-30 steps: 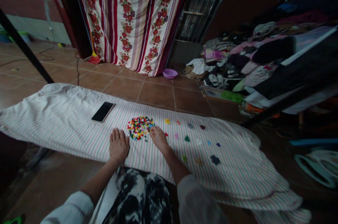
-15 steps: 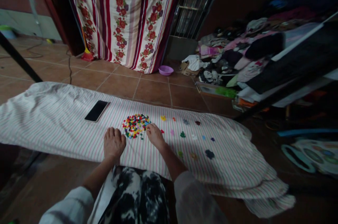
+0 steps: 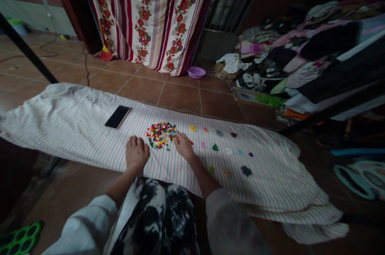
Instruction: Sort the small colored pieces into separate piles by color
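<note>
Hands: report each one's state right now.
Left hand: open, palm down on the striped cloth.
Right hand: at the edge of the multicoloured pile; whether closed on anything, cannot be told.

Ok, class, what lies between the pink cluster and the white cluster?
The dark green cluster lies between the pink cluster and the white cluster, as the head view shows.

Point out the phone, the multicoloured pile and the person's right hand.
Phone (image 3: 117, 117), head view: middle of its dark screen.
Multicoloured pile (image 3: 160, 134), head view: its middle.
Right hand (image 3: 184, 145), head view: back of the hand.
</note>
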The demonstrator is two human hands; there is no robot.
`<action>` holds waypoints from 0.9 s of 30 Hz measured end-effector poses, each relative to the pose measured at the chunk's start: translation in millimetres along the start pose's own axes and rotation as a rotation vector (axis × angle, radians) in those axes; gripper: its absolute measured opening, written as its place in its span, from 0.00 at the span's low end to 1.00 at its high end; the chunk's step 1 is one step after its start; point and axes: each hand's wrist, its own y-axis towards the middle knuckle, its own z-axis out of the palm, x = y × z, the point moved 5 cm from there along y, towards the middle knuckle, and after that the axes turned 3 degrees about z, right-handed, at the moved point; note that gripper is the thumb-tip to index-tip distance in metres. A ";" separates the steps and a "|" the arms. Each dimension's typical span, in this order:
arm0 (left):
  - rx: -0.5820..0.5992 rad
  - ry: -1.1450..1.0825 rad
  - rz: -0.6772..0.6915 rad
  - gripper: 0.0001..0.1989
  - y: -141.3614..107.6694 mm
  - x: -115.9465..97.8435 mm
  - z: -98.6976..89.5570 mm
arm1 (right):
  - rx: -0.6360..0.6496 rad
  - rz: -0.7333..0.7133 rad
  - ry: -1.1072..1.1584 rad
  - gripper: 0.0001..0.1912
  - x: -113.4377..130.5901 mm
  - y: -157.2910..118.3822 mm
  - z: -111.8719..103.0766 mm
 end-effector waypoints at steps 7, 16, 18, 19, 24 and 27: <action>-0.002 -0.019 -0.020 0.13 0.0 0.6 -0.1 | 0.040 -0.023 -0.024 0.17 1.4 1.4 3.5; 0.000 -0.039 -0.027 0.14 0.1 1.5 0.6 | 0.060 -0.124 -0.026 0.16 32.3 11.9 10.9; 0.002 -0.048 -0.030 0.15 -0.2 1.9 1.5 | 0.096 -0.166 -0.057 0.16 43.9 16.0 16.7; 0.001 -0.055 -0.033 0.15 -0.3 2.1 1.8 | 0.115 -0.184 -0.073 0.16 49.4 18.4 19.6; 0.007 -0.080 -0.043 0.15 -0.6 2.8 2.1 | 0.227 -0.203 -0.158 0.15 70.1 32.3 29.7; 0.004 -0.089 -0.045 0.16 -0.9 2.7 2.2 | 0.286 -0.209 -0.218 0.14 80.4 39.3 29.8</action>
